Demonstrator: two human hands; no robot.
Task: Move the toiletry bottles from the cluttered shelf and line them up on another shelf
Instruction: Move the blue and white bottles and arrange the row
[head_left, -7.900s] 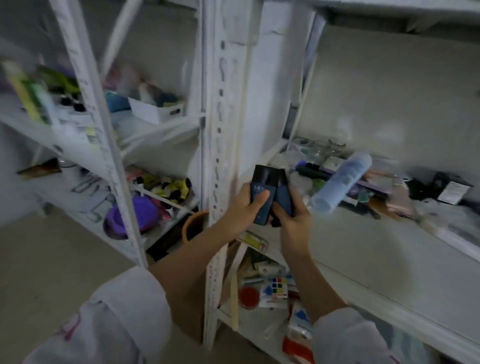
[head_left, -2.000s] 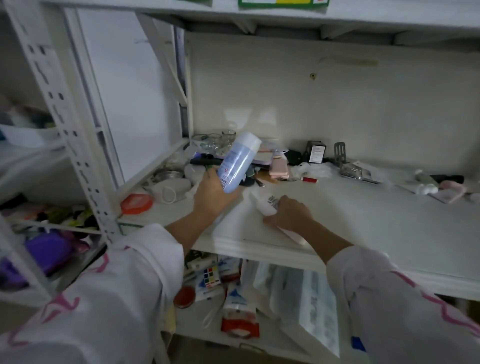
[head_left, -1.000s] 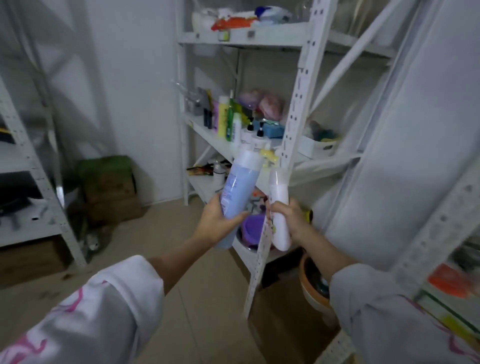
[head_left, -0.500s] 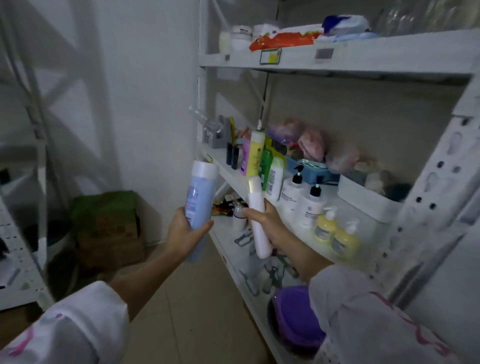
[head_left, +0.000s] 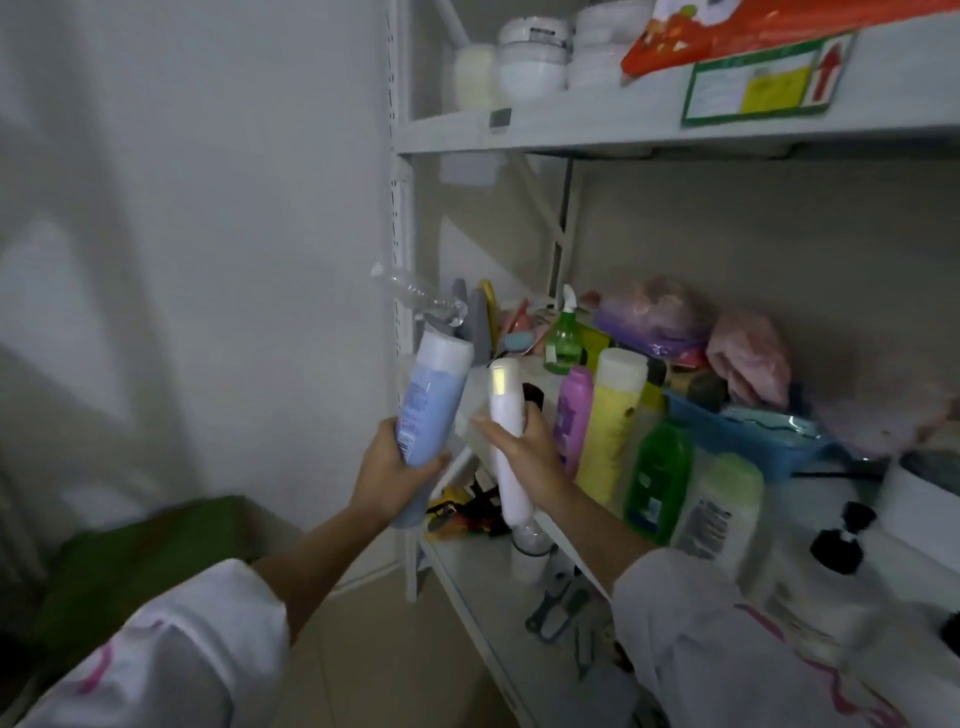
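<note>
My left hand (head_left: 395, 473) grips a tall light blue bottle (head_left: 431, 405) with a white cap, held upright in front of the shelf's left post. My right hand (head_left: 524, 457) holds a slim white tube (head_left: 506, 415) upright, just at the front edge of the middle shelf (head_left: 470, 400). A row of bottles stands on that shelf to the right of my hand: a purple bottle (head_left: 574, 415), a yellow bottle (head_left: 613, 421), a green bottle (head_left: 657, 475) and a pale bottle (head_left: 719, 509). Dark pump bottles (head_left: 839, 540) follow at the far right.
Behind the row lie a green spray bottle (head_left: 563, 338), a blue tray (head_left: 748, 431), pink and purple bags (head_left: 748, 358) and a clear plastic bottle (head_left: 415, 296). The upper shelf (head_left: 571, 130) holds white jars. Tools lie on the lower shelf (head_left: 483, 587). A green-topped box (head_left: 145, 561) sits on the floor.
I have come closer to the shelf with the lined-up bottles. Both hands have carried the blue bottle and the white tube up to its front left corner.
</note>
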